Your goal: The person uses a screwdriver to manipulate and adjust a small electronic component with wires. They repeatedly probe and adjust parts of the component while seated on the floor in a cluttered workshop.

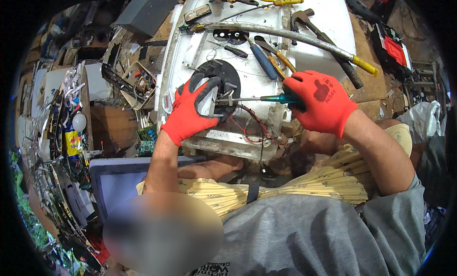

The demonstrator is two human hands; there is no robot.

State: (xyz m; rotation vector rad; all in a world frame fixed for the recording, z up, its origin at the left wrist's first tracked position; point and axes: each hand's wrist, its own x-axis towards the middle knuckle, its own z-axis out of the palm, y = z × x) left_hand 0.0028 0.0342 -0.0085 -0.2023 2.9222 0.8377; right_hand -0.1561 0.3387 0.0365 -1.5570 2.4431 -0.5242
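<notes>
My left hand [193, 107], in a red glove with dark fingertips, is closed round the edge of a small pale metal part [213, 94] over a black round plate [228, 71]. My right hand [318, 101], also gloved in red, grips the teal handle [273, 98] of a screwdriver, its shaft [247, 99] pointing left with the tip at the metal part. Red and black wires [254, 126] trail below the part on the white, grimy board [183, 57] under both hands. The exact contact at the tip is too small to tell.
Pliers [278, 57], a blue-handled tool [262, 59], a hammer [323, 40] and a long tube with a yellow end [333, 52] lie on and around the board. Scrap electronics [71, 147] crowd the left; a grey box [145, 12] stands behind. A red-and-black case [392, 50] is at right.
</notes>
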